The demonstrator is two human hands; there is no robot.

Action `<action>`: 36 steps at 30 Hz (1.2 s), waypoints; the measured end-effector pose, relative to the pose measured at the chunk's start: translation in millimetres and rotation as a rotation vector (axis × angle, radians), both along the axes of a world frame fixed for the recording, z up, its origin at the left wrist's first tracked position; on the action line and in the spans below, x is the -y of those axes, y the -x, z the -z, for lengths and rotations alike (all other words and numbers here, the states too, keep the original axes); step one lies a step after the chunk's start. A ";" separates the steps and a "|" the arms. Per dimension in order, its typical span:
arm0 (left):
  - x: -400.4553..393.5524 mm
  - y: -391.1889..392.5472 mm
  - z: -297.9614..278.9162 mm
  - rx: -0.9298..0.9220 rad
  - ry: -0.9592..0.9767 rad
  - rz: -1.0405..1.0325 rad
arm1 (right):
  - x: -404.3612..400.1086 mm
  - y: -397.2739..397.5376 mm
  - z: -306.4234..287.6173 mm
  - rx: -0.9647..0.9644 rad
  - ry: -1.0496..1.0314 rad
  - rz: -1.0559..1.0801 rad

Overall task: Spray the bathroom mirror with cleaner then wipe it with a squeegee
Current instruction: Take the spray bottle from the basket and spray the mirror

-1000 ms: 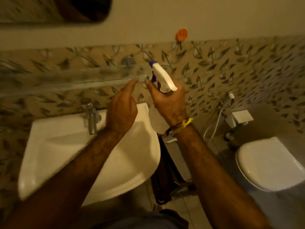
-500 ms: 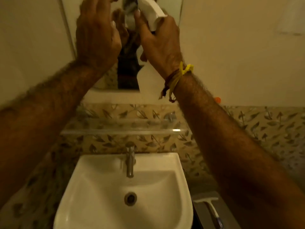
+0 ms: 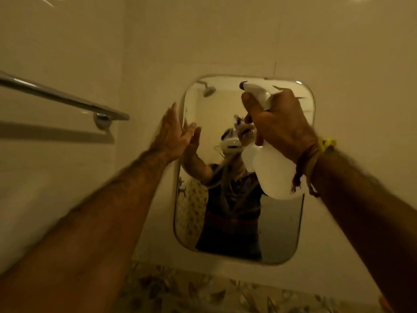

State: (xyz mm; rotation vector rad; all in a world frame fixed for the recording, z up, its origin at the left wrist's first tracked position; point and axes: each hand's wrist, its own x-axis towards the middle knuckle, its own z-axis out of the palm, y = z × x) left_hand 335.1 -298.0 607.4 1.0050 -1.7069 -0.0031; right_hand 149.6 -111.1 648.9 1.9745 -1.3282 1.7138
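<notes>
A rounded rectangular mirror (image 3: 279, 227) hangs on the cream wall straight ahead. My right hand (image 3: 279, 129) grips the neck of a white spray bottle (image 3: 274, 175) with a purple-tipped nozzle, held up in front of the mirror's upper right part, nozzle pointing toward the glass. My left hand (image 3: 171, 136) is raised at the mirror's left edge, fingers straight and apart, holding nothing. The mirror reflects both hands, the bottle and a person's torso. No squeegee is in view.
A chrome towel bar (image 3: 67, 100) is fixed to the left wall, just left of my left hand. A band of leaf-patterned tiles (image 3: 203, 290) runs below the mirror. A shower head shows as a reflection in the mirror's top left.
My view has tilted up from the sink to the mirror. Both hands have risen with it, the right still holding the bottle; sink, tap and squeegee have dropped out of view.
</notes>
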 end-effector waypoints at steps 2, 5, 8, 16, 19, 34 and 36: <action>6.9 9.6 1.9 -0.026 -0.104 -0.010 | 13.5 -8.4 -16.4 -0.012 -0.039 0.037; 14.6 12.9 7.5 0.031 -0.083 -0.072 | 32.1 -19.1 -20.5 0.027 -0.060 0.068; 26.0 0.9 7.8 0.093 -0.085 -0.037 | 44.6 -21.8 -11.3 0.066 -0.069 0.057; 11.9 2.0 -4.7 0.237 -0.222 -0.126 | 45.3 -18.0 -13.0 0.172 -0.060 0.078; 4.5 4.2 -11.0 0.231 -0.302 -0.123 | 36.2 -2.0 -22.7 0.221 -0.014 0.157; -6.2 17.9 8.8 0.302 -0.382 -0.170 | 11.3 59.9 8.8 0.403 0.013 0.404; -6.1 13.6 8.9 0.308 -0.365 -0.155 | 14.3 49.7 12.6 0.379 -0.037 0.372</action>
